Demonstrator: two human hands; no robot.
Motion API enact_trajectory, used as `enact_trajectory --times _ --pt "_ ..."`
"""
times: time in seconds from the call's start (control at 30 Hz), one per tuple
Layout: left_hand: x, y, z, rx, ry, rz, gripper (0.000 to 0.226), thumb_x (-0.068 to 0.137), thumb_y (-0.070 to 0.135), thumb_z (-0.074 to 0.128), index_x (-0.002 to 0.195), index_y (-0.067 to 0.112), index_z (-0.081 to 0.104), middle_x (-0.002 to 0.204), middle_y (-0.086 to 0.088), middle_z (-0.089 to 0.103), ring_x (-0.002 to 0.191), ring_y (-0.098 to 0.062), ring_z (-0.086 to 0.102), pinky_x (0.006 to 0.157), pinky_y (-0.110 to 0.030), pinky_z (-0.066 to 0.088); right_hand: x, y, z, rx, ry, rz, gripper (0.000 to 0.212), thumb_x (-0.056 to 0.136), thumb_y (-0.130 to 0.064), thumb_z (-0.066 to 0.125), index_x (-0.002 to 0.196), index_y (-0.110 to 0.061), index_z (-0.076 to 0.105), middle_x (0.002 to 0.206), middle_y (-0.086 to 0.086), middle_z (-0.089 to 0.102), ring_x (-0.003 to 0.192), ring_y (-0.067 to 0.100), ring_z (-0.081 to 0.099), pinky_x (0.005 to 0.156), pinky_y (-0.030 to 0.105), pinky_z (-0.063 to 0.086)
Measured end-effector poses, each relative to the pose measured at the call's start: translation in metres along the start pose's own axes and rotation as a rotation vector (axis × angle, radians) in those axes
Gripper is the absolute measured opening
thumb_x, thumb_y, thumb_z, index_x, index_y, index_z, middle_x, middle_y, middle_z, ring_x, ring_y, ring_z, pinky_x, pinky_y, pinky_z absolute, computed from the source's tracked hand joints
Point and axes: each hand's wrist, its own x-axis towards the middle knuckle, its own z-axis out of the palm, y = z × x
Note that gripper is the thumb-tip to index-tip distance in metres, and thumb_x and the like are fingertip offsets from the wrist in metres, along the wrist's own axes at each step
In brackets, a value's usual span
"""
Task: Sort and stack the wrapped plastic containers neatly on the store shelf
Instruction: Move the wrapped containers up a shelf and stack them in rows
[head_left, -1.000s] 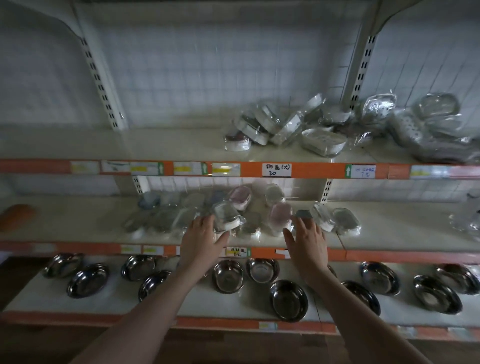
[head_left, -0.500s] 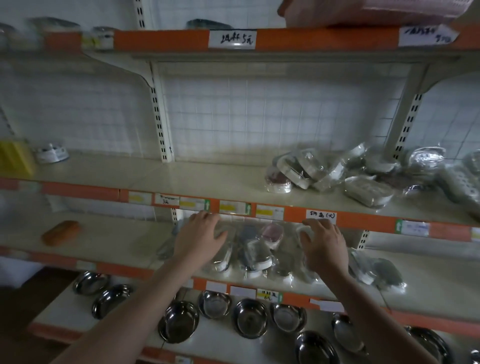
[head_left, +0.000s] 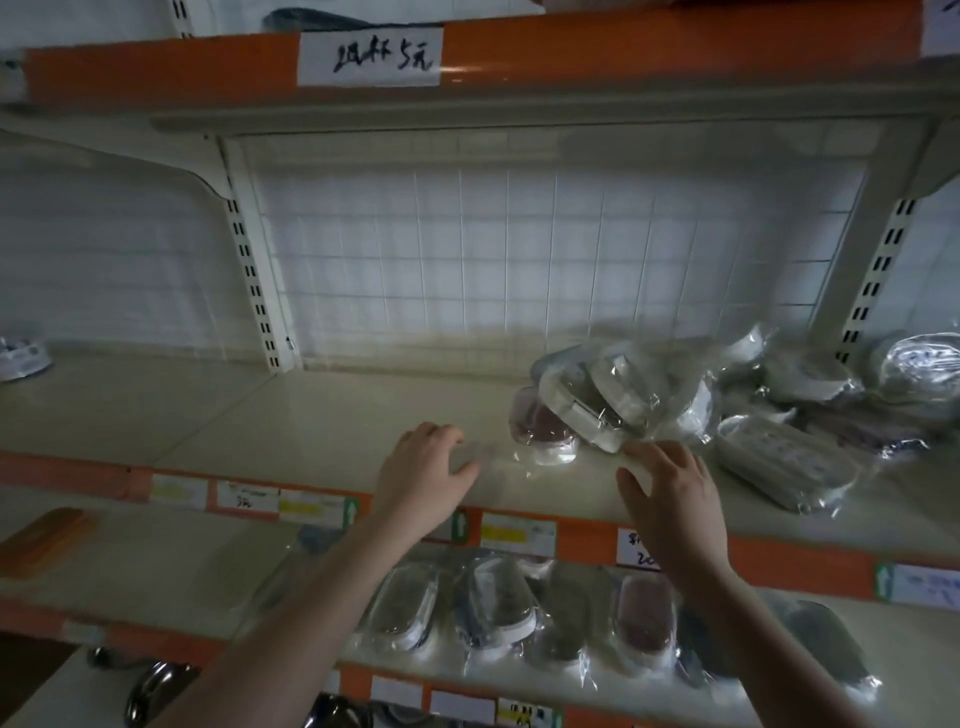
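A loose heap of wrapped plastic containers (head_left: 618, 395) lies on the upper shelf (head_left: 311, 415), right of centre, with a red-tinted one (head_left: 543, 434) at its front. My left hand (head_left: 423, 475) hovers over the shelf's front, fingers loosely bent, holding nothing. My right hand (head_left: 670, 493) reaches just below the heap, fingers spread, empty. On the shelf below, a row of wrapped oval containers (head_left: 498, 613) lies side by side under my forearms.
More wrapped goods (head_left: 789, 462) pile at the right of the upper shelf. Orange price rails (head_left: 779, 558) edge each shelf. A slotted upright (head_left: 254, 291) stands at back left. An orange object (head_left: 44, 540) lies at lower left. Steel bowls (head_left: 156, 691) sit on the bottom shelf.
Both hands have risen from the lower shelf's containers to the upper shelf, near the heap. The camera has tilted up and come closer.
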Motion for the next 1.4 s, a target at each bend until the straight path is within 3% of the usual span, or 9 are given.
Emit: enact_trajectory --times 0.2,0.3,0.53,0.63,0.77,0.97,1.17,1.27,1.4 --pt "0.048 0.024 0.037 -0.068 -0.054 0.024 0.050 0.090 0.045 0.053 0.131 0.016 0.048 0.131 -0.004 0.049 0.121 -0.022 0.044 0.094 -0.032 0.040 0.019 0.016 0.002 0.008 0.095 -0.042 0.023 0.072 -0.002 0.074 0.093 -0.011 0.070 0.092 0.009 0.064 0.080 0.033 0.058 0.071 0.039 0.048" --pt "0.065 0.038 0.060 -0.140 -0.080 0.068 0.065 0.083 0.058 0.057 0.134 0.020 0.042 0.129 -0.002 0.047 0.119 -0.022 0.045 0.093 -0.033 0.043 0.019 0.024 -0.001 -0.002 0.157 -0.011 0.028 0.072 0.001 0.074 0.097 -0.010 0.070 0.094 0.010 0.064 0.083 0.034 0.059 0.073 0.040 0.047" --pt "0.089 0.055 0.099 -0.102 -0.129 0.006 0.098 0.072 0.072 0.055 0.142 0.009 0.028 0.146 -0.007 0.029 0.130 -0.027 0.032 0.104 -0.034 0.034 0.013 0.041 -0.011 -0.065 0.231 0.042 0.037 0.079 -0.029 0.049 0.104 -0.009 0.069 0.099 0.011 0.061 0.091 0.024 0.048 0.079 0.038 0.045" --pt "0.090 0.052 0.105 -0.108 -0.105 0.004 0.094 0.073 0.070 0.053 0.140 0.007 0.035 0.148 -0.007 0.027 0.130 -0.028 0.033 0.103 -0.036 0.039 0.010 0.044 -0.012 -0.102 0.260 0.071 0.027 0.077 -0.013 0.064 0.103 -0.008 0.069 0.098 0.013 0.061 0.090 0.023 0.046 0.078 0.041 0.046" --pt "0.090 0.046 0.106 -0.105 -0.077 0.035 0.083 0.080 0.064 0.052 0.138 0.007 0.037 0.147 -0.006 0.028 0.130 -0.026 0.033 0.103 -0.034 0.037 0.006 0.042 -0.009 -0.136 0.261 0.093 0.030 0.073 -0.001 0.073 0.102 -0.007 0.069 0.096 0.013 0.061 0.088 0.032 0.053 0.078 0.042 0.046" --pt "0.087 0.027 0.097 -0.105 -0.096 0.050 0.089 0.083 0.063 0.052 0.146 0.005 0.027 0.155 -0.005 0.019 0.138 -0.025 0.025 0.106 -0.033 0.032 0.007 0.032 -0.001 -0.105 0.231 0.084 0.030 0.076 -0.014 0.063 0.105 -0.010 0.067 0.100 0.011 0.060 0.091 0.031 0.053 0.080 0.042 0.046" --pt "0.084 0.001 0.085 -0.106 -0.092 0.032 0.092 0.080 0.060 0.057 0.148 0.008 0.024 0.154 -0.002 0.021 0.137 -0.024 0.029 0.106 -0.032 0.031 0.006 0.021 0.013 -0.095 0.200 0.068 0.033 0.074 -0.005 0.074 0.106 -0.009 0.068 0.101 0.012 0.060 0.091 0.034 0.055 0.080 0.045 0.047" --pt "0.081 -0.007 0.076 -0.103 -0.109 0.026 0.088 0.077 0.057 0.060 0.146 0.011 0.029 0.152 -0.001 0.025 0.133 -0.023 0.033 0.104 -0.032 0.033 0.006 0.015 0.019 -0.079 0.198 0.050 0.031 0.076 -0.018 0.061 0.105 -0.009 0.068 0.101 0.012 0.061 0.089 0.033 0.055 0.079 0.045 0.048" --pt "0.080 -0.024 0.055 -0.019 -0.187 0.029 0.080 0.073 0.054 0.064 0.138 0.014 0.039 0.144 0.001 0.036 0.125 -0.022 0.041 0.099 -0.031 0.038 0.007 0.005 0.025 -0.055 0.202 0.003 0.029 0.073 -0.017 0.059 0.100 -0.010 0.068 0.098 0.010 0.061 0.083 0.033 0.056 0.074 0.040 0.048"
